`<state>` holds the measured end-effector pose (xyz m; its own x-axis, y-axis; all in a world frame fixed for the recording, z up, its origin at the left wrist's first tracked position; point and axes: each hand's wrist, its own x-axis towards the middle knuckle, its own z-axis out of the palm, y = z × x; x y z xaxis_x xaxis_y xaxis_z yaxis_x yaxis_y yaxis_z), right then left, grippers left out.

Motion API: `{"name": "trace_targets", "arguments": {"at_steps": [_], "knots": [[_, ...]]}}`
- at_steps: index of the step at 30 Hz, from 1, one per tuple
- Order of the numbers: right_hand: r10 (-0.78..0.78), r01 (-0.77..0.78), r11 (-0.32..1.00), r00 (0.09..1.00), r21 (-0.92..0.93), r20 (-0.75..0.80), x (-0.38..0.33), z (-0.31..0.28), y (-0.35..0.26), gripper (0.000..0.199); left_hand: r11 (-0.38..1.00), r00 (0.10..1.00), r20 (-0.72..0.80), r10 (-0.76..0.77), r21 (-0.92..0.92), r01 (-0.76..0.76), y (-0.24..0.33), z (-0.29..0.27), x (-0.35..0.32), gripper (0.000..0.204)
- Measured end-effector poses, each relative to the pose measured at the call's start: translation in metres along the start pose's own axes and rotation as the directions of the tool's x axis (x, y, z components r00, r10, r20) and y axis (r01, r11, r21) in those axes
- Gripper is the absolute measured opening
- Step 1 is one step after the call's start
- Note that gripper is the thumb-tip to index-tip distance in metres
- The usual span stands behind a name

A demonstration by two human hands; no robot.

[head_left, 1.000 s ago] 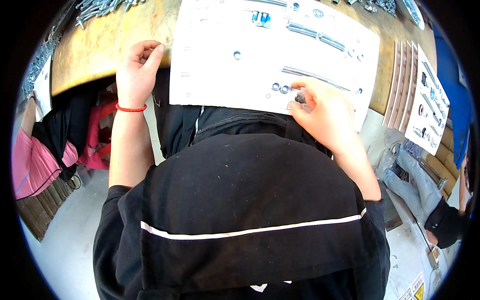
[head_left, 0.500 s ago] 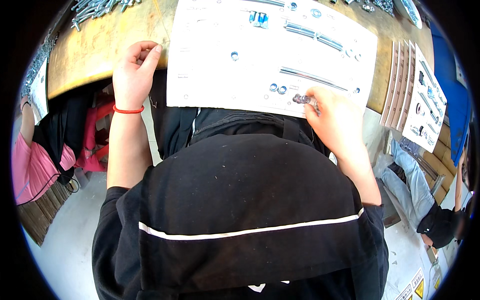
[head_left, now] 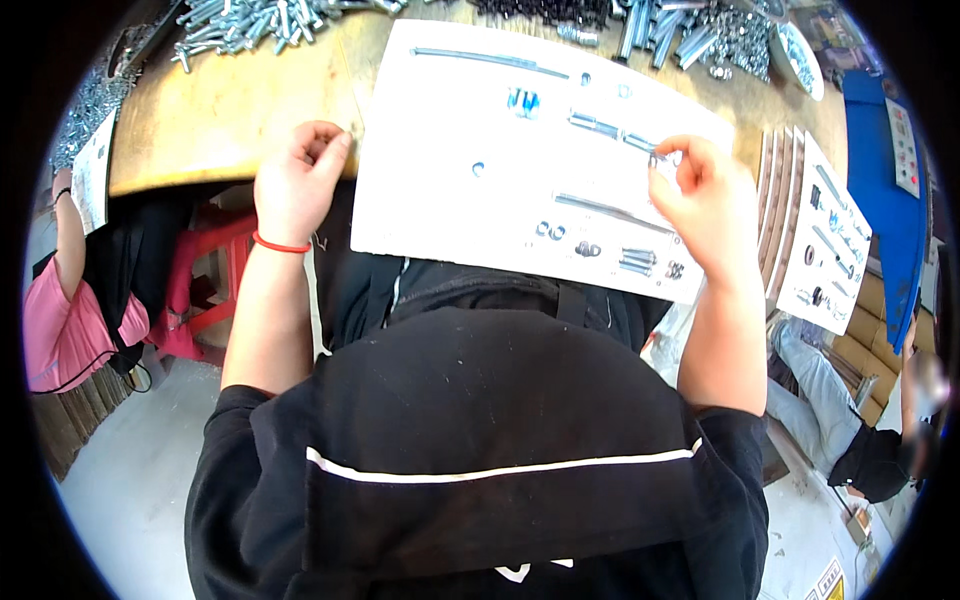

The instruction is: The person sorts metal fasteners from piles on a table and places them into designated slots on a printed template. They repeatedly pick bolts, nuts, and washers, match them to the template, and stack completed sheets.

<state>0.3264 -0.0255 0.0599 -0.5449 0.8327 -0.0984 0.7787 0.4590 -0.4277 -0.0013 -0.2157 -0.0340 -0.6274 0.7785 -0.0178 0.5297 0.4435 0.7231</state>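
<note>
Printed label (head_left: 831, 577) sits well below right fingers (head_left: 682, 145), bent close above white board (head_left: 435, 195), grip unclear; left fingers (head_left: 318, 131) curl together.

At the upper left of the frame, a hand could pass over the table (head_left: 220, 130) between the bolts (head_left: 258, 24) and the left hand (head_left: 300, 185). The lower left of the white board (head_left: 420, 200) is open too. The right hand (head_left: 705, 205) and stacked boards (head_left: 783, 215) obstruct the right; tubes (head_left: 664, 40) crowd the top.

Wooden table (head_left: 240, 110), red stool (head_left: 243, 262), pale floor (head_left: 150, 440)
</note>
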Motion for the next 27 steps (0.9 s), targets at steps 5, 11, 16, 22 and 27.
{"name": "trace_targets", "arguments": {"at_steps": [5, 11, 16, 22, 27], "knots": [[-0.081, 0.073, 0.995, 0.987, -0.061, -0.137, 0.094, 0.025, 0.002, 0.028, 0.999, 0.999, -0.039, -0.019, 0.031, 0.021, 0.011, 0.0, 0.004, 0.015], [0.038, -0.048, 0.987, 0.997, -0.156, -0.067, 0.133, 0.042, -0.005, 0.026, 0.999, 0.996, -0.079, -0.032, 0.02, 0.034, 0.014, 0.003, 0.002, 0.011], [0.088, -0.101, 0.987, 0.991, -0.123, -0.106, 0.133, 0.038, 0.009, 0.028, 0.999, 0.997, -0.073, -0.039, 0.03, 0.042, 0.011, 0.0, 0.001, 0.011], [0.247, -0.252, 0.937, 0.968, -0.24, -0.051, 0.14, 0.037, 0.004, 0.037, 0.996, 0.995, -0.095, -0.033, 0.084, 0.041, 0.013, 0.003, 0.003, 0.011], [0.254, -0.262, 0.962, 0.962, -0.081, -0.102, 0.131, 0.024, 0.029, 0.039, 0.999, 0.994, -0.111, -0.024, 0.039, 0.029, 0.01, 0.006, 0.003, 0.012]]}}
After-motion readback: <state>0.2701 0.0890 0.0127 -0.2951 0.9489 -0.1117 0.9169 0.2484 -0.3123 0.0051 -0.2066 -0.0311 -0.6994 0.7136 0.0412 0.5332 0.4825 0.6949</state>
